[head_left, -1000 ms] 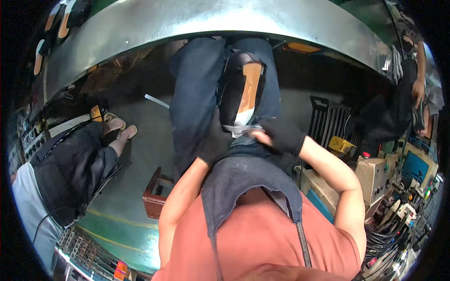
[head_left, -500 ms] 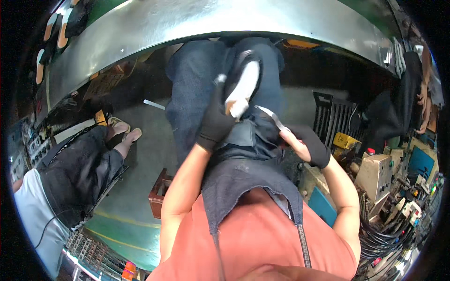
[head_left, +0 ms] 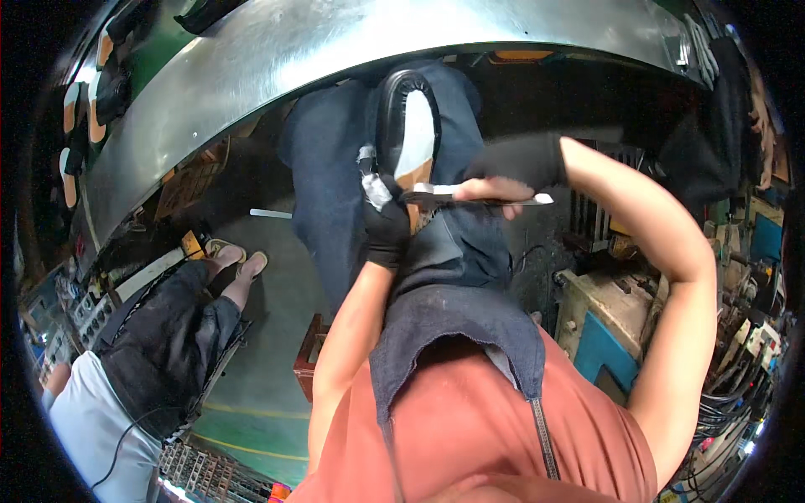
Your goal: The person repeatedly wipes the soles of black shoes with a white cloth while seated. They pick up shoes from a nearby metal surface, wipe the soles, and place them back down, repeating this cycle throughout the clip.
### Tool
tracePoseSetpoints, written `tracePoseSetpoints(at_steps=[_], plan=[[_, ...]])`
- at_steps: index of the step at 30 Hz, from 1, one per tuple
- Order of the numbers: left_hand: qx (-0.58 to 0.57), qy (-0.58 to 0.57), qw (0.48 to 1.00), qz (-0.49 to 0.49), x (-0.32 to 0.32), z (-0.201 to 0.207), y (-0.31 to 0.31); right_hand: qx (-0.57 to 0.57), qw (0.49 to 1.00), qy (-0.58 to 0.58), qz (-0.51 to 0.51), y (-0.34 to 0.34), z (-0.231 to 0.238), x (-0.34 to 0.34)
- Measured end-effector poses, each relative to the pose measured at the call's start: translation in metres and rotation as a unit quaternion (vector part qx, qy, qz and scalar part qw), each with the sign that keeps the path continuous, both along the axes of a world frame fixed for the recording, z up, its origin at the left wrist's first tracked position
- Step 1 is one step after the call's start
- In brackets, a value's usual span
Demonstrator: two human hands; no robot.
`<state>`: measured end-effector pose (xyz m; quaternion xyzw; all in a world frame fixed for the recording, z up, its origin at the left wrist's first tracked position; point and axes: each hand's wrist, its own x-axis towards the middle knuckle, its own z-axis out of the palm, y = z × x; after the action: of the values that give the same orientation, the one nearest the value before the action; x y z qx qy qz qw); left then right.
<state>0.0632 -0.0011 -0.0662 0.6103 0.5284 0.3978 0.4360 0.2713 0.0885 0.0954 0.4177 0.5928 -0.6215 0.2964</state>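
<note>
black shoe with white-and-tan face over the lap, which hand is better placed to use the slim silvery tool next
Probably the right hand: it grips the tool at the near end of the shoe, while the left hand seems busy holding it.

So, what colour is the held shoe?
The shoe is black around a white and tan middle; head view.

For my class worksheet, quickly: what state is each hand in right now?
Left hand: closed, holding the black shoe.
Right hand: closed, holding a thin tool.
</note>
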Motion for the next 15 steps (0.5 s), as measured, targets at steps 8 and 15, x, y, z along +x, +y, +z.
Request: tracePoseSetpoints(at_steps=[8, 15], plan=[[0.008, 0.145, 0.989, 0.023, 0.0, -0.014, 0.014, 0.529, 0.811, 0.021, 0.247, -0.082, 0.007, -0.053], [-0.038, 0.055, 0.997, 0.027, -0.037, 0.023, 0.026, 0.503, 0.823, 0.254, 0.079, -0.077, -0.064, -0.013]])
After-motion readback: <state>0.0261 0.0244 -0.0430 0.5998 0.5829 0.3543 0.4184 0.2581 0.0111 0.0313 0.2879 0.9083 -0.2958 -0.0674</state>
